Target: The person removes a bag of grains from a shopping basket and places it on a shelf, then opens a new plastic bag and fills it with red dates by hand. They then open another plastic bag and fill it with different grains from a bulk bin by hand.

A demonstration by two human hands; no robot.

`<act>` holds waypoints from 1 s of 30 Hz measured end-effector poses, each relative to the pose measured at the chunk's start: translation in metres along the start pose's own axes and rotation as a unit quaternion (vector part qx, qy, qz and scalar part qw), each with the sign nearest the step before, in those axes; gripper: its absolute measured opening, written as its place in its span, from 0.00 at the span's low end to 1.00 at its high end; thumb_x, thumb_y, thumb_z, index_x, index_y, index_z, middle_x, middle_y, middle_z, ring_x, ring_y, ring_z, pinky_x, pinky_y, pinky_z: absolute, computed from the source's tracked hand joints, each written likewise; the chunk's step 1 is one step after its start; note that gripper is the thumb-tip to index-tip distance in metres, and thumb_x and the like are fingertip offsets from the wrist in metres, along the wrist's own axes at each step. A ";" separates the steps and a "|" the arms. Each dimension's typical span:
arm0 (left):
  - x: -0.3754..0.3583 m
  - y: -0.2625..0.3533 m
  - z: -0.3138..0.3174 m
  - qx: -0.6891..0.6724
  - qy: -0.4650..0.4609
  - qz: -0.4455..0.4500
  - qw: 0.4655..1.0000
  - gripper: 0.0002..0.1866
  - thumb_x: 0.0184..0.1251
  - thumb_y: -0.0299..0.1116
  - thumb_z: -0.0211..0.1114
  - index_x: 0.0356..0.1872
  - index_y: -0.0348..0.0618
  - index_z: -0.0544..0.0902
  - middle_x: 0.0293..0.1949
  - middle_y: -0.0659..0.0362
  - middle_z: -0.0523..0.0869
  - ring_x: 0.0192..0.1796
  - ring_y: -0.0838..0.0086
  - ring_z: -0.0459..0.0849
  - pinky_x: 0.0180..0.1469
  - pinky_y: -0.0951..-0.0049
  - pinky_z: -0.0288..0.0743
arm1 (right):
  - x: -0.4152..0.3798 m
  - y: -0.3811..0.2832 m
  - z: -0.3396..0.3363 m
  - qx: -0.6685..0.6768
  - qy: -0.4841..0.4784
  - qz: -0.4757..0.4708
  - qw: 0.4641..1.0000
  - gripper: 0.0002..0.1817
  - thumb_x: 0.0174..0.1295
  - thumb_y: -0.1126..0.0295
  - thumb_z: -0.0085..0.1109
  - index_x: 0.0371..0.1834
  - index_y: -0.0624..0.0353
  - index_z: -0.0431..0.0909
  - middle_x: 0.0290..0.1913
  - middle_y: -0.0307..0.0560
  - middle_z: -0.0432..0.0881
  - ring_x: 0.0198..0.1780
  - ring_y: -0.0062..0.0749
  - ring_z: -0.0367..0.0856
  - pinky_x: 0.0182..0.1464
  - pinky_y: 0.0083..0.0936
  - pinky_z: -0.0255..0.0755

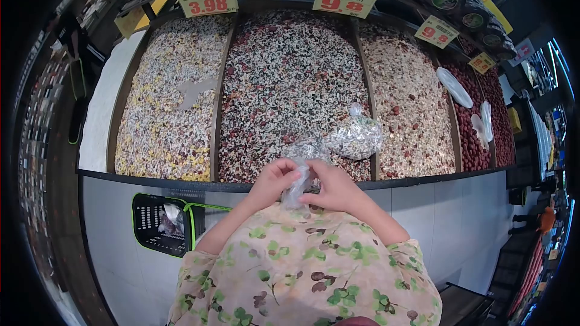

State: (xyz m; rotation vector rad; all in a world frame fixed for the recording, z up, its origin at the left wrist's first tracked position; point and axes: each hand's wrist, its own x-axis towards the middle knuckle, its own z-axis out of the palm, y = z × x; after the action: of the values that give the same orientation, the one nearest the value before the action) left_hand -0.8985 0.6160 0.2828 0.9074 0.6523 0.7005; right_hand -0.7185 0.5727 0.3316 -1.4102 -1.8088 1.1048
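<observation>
Both hands meet at the front edge of the middle bin. My left hand (273, 180) pinches a clear plastic bag (296, 190) between thumb and fingers. On the bag's other side, my right hand (329, 188) has its fingers closed on the same plastic. The bag looks crumpled and hangs down toward my shirt. Just beyond my hands, more clear plastic lies on the mixed grains (290, 78). A knotted clear bag holding grains (356, 139) rests at the right front of that bin.
A bin of yellowish grain mix (169, 96) is on the left, a paler mix (411, 102) on the right, red dates (474, 139) farther right. Price signs (208, 0) stand behind. A black basket (162, 224) with bagged goods sits on the floor. At far left stands a person (75, 39).
</observation>
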 end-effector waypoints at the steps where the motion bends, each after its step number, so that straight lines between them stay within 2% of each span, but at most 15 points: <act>1: 0.000 -0.003 0.001 0.028 -0.010 0.015 0.999 0.04 0.63 0.27 0.59 0.36 0.38 0.76 0.33 0.65 0.80 0.35 0.85 0.75 0.38 0.83 0.70 | 0.001 -0.005 0.003 -0.054 0.003 0.011 0.998 0.23 0.51 0.63 0.60 0.49 0.61 0.71 0.35 0.53 0.80 0.37 0.45 0.80 0.40 0.35 0.72; 6: -0.003 -0.008 -0.001 0.075 -0.012 0.033 0.997 0.04 0.63 0.27 0.59 0.36 0.40 0.75 0.30 0.66 0.79 0.33 0.86 0.74 0.35 0.84 0.68 | 0.001 0.013 0.013 -0.117 0.042 0.021 0.992 0.21 0.49 0.69 0.57 0.48 0.62 0.72 0.40 0.56 0.78 0.40 0.50 0.78 0.42 0.38 0.72; 8: 0.002 -0.020 -0.007 -0.091 0.085 0.034 0.992 0.03 0.62 0.26 0.60 0.32 0.41 0.75 0.30 0.67 0.78 0.32 0.88 0.74 0.33 0.85 0.67 | -0.001 0.020 0.008 -0.108 0.045 -0.015 0.993 0.15 0.49 0.73 0.55 0.42 0.63 0.76 0.41 0.57 0.78 0.40 0.51 0.78 0.42 0.37 0.72; 12: 0.000 -0.016 -0.011 -0.100 0.065 0.018 0.993 0.04 0.62 0.27 0.60 0.31 0.42 0.74 0.27 0.67 0.79 0.29 0.89 0.74 0.27 0.86 0.65 | -0.001 0.040 -0.001 -0.156 0.099 0.000 0.983 0.10 0.52 0.74 0.51 0.37 0.64 0.78 0.37 0.55 0.78 0.38 0.45 0.79 0.42 0.34 0.72; 14: -0.005 -0.002 -0.001 -0.003 0.026 0.001 1.000 0.05 0.63 0.29 0.61 0.32 0.41 0.74 0.26 0.66 0.80 0.28 0.89 0.74 0.26 0.87 0.65 | 0.001 0.071 -0.004 0.092 0.143 0.083 0.982 0.08 0.54 0.79 0.46 0.33 0.66 0.76 0.32 0.46 0.79 0.32 0.35 0.79 0.34 0.29 0.72; 16: -0.005 -0.007 -0.002 0.042 0.030 -0.007 0.999 0.05 0.62 0.29 0.61 0.33 0.40 0.74 0.26 0.66 0.80 0.28 0.89 0.74 0.27 0.86 0.66 | 0.003 0.069 -0.015 0.161 0.139 0.142 0.967 0.07 0.59 0.75 0.46 0.32 0.63 0.75 0.28 0.44 0.78 0.34 0.32 0.79 0.37 0.27 0.72; 18: -0.002 -0.017 -0.008 0.087 0.032 -0.015 0.996 0.06 0.61 0.30 0.62 0.33 0.39 0.75 0.27 0.65 0.81 0.28 0.88 0.75 0.28 0.85 0.67 | 0.003 0.061 -0.023 0.547 0.155 0.190 0.801 0.05 0.60 0.75 0.46 0.33 0.62 0.73 0.29 0.44 0.79 0.34 0.34 0.80 0.37 0.27 0.73; 20: -0.003 -0.030 -0.023 0.276 0.013 -0.016 0.961 0.08 0.60 0.31 0.63 0.36 0.37 0.77 0.27 0.65 0.81 0.28 0.86 0.75 0.30 0.83 0.68 | 0.004 0.073 -0.024 0.579 0.142 0.193 0.780 0.05 0.61 0.75 0.45 0.35 0.61 0.72 0.31 0.47 0.79 0.37 0.34 0.80 0.39 0.28 0.74; 22: -0.004 -0.030 -0.029 0.302 0.004 -0.052 0.952 0.09 0.60 0.30 0.62 0.38 0.37 0.78 0.28 0.64 0.81 0.30 0.85 0.75 0.32 0.82 0.69 | 0.007 0.080 -0.020 0.666 0.121 0.169 0.717 0.05 0.60 0.74 0.47 0.36 0.60 0.72 0.36 0.48 0.78 0.39 0.33 0.79 0.41 0.28 0.75; 24: -0.004 -0.035 -0.035 0.329 -0.001 -0.088 0.940 0.09 0.60 0.30 0.62 0.40 0.38 0.79 0.29 0.63 0.82 0.32 0.84 0.76 0.35 0.81 0.70 | 0.006 0.077 -0.021 0.674 0.131 0.167 0.707 0.06 0.59 0.72 0.48 0.37 0.60 0.73 0.38 0.49 0.78 0.40 0.35 0.79 0.41 0.29 0.75; 25: -0.002 -0.043 -0.038 0.232 0.030 -0.092 0.968 0.12 0.62 0.28 0.59 0.45 0.36 0.76 0.36 0.61 0.82 0.38 0.81 0.77 0.41 0.78 0.71 | 0.005 0.077 -0.023 0.682 0.144 0.165 0.698 0.07 0.58 0.71 0.50 0.38 0.59 0.73 0.40 0.49 0.77 0.40 0.36 0.79 0.42 0.30 0.75; 26: 0.000 -0.048 -0.041 0.133 0.060 -0.094 0.985 0.14 0.64 0.26 0.56 0.50 0.35 0.74 0.43 0.59 0.81 0.43 0.78 0.79 0.48 0.75 0.72 | 0.002 0.080 -0.027 0.683 0.144 0.164 0.697 0.07 0.58 0.71 0.50 0.38 0.59 0.73 0.40 0.49 0.77 0.40 0.36 0.79 0.42 0.30 0.75; 28: 0.000 -0.042 -0.039 -0.001 0.081 -0.076 0.994 0.14 0.65 0.26 0.52 0.50 0.35 0.73 0.43 0.57 0.81 0.45 0.74 0.79 0.51 0.72 0.72 | -0.005 0.084 -0.036 0.538 0.044 0.109 0.835 0.17 0.56 0.66 0.56 0.47 0.60 0.72 0.46 0.48 0.77 0.43 0.41 0.79 0.45 0.33 0.74; 29: 0.000 -0.037 -0.037 -0.136 0.101 -0.056 0.984 0.14 0.66 0.26 0.48 0.51 0.34 0.72 0.44 0.54 0.81 0.46 0.70 0.79 0.54 0.70 0.72 | -0.006 0.083 -0.033 0.538 0.045 0.108 0.835 0.17 0.56 0.66 0.56 0.47 0.60 0.72 0.46 0.48 0.77 0.43 0.41 0.79 0.45 0.33 0.74; 30: 0.001 -0.031 -0.034 -0.135 0.100 -0.056 0.984 0.14 0.66 0.26 0.48 0.51 0.34 0.72 0.44 0.54 0.81 0.46 0.70 0.79 0.54 0.70 0.72 | -0.007 0.078 -0.027 0.343 0.057 0.077 0.934 0.19 0.55 0.66 0.57 0.49 0.62 0.72 0.44 0.48 0.79 0.41 0.35 0.79 0.43 0.30 0.73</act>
State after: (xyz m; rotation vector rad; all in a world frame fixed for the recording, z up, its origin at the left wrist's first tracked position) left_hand -0.9156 0.6191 0.2398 0.5497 0.7594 0.7649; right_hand -0.6567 0.5798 0.2768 -1.1555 -1.0690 1.5062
